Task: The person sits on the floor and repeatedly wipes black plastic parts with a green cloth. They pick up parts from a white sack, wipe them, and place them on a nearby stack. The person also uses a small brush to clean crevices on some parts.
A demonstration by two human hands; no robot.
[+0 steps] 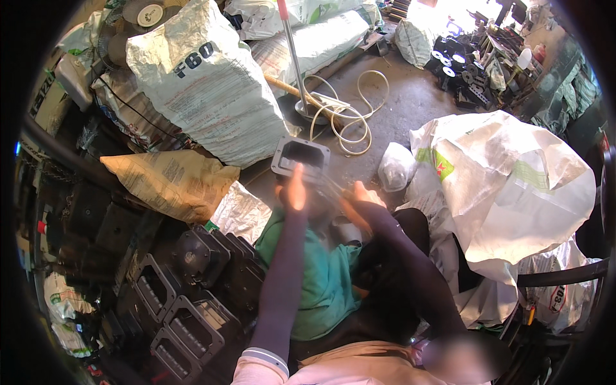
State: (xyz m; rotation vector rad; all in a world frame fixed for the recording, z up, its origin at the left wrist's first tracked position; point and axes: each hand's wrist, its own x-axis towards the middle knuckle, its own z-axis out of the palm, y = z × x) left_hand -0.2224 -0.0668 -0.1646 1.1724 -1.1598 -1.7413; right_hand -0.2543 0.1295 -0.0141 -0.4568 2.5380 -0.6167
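Note:
My left hand [293, 192] grips a dark grey flanged housing [312, 171], a hollow box-like part with a rectangular opening and holes at its rim corners. It is held up in front of my knees, opening facing up. My right hand [366, 200] is closed just right of the housing. A thin blurred shape runs from it toward the housing; motion blur hides what it is. A green cloth [314, 282] covers my lap below both hands. At my left, several similar black housings [192, 330] are stacked, their openings showing.
A large white sack [208, 83] stands ahead left, with a tan paper sack [173, 183] nearer. A pale hose [366, 115] lies coiled on the floor by a metal rod [294, 54]. Another white sack [500, 186] bulges at my right. Black parts [459, 67] are piled at the far right.

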